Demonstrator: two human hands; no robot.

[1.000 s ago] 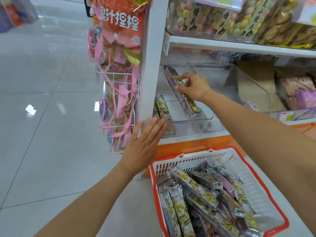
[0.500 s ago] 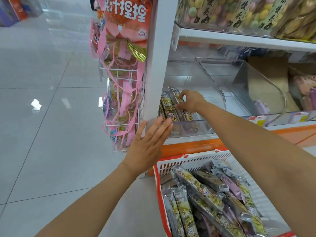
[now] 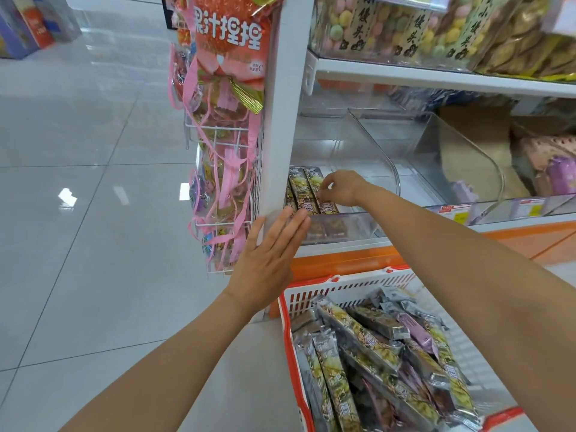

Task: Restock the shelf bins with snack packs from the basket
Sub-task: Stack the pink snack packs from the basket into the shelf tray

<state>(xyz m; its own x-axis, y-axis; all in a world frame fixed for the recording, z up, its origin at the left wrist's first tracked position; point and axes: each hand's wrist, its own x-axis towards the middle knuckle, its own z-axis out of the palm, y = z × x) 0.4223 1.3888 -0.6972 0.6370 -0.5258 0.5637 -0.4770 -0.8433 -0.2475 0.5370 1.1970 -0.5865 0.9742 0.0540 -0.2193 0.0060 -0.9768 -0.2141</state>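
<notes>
A red and white basket (image 3: pixel 343 283) on the floor holds several long silver snack packs (image 3: pixel 358 335). On the lower shelf a clear bin (image 3: pixel 343 227) has three of the same packs (image 3: pixel 300 190) lying side by side at its left. My right hand (image 3: pixel 341 188) reaches into that bin, its fingertips curled on the rightmost pack. With straight fingers, my left hand (image 3: pixel 268 263) presses flat against the bin's front left corner and the white shelf post (image 3: pixel 282 120).
A second clear bin (image 3: pixel 461 157) stands to the right, with purple packs (image 3: pixel 558 169) beyond it. Hanging pink snack bags (image 3: pixel 224 126) fill a wire rack left of the post. The upper shelf (image 3: pixel 436 77) carries bagged biscuits. Grey tiled floor (image 3: pixel 93 213) spreads to the left.
My right hand has lowered the pack from a tilted hold down into the bin, laying it beside the two others. My left hand has stayed on the bin corner.
</notes>
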